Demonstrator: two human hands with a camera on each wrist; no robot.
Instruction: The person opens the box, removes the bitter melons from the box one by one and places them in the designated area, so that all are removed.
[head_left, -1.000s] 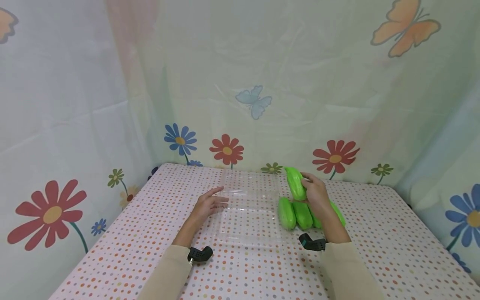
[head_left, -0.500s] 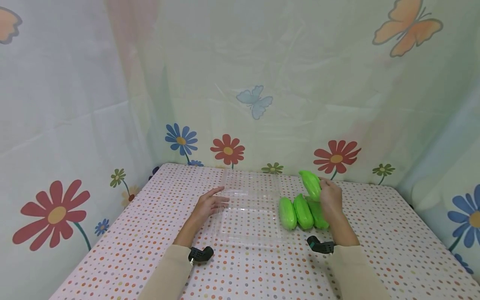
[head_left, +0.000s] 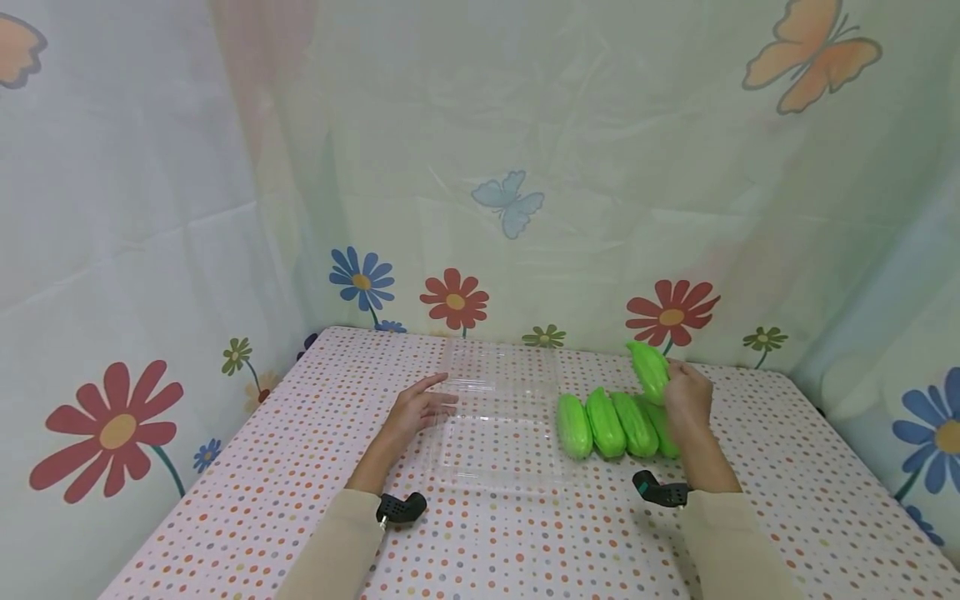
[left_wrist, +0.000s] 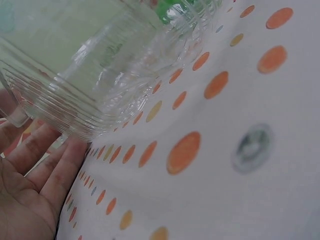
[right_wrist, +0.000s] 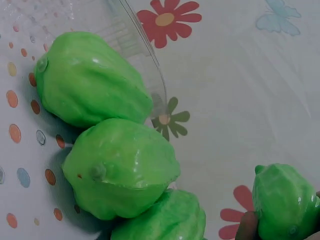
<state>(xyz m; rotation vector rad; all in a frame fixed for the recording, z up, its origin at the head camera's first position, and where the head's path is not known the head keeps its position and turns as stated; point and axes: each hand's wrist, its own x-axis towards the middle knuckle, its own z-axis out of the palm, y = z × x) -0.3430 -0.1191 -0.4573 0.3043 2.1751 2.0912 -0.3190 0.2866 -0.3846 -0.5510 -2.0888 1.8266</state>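
My right hand (head_left: 690, 400) grips a glossy, ribbed green gourd-like vegetable (head_left: 649, 371) with its pointed tip up, over the right end of a row. In that row several similar green vegetables (head_left: 606, 423) lie side by side. The right wrist view shows the held one (right_wrist: 283, 202) at lower right, fingertips at its sides. My left hand (head_left: 412, 408) is at the left side of a clear plastic container (head_left: 495, 481), fingers extended and relaxed. From the left wrist, the fingers (left_wrist: 65, 170) appear right at the container's ribbed wall (left_wrist: 55, 107).
The container's raised clear lid (head_left: 502, 362) stands at its back. Its right side is close to the row of vegetables. Everything lies on a dotted tablecloth (head_left: 480, 550). Flower-printed curtains (head_left: 585, 275) enclose the table at the back and sides.
My right hand has moved to the right with the green vegetable, from above the row's middle to its right end. More of the row shows now. My left hand has stayed in place.
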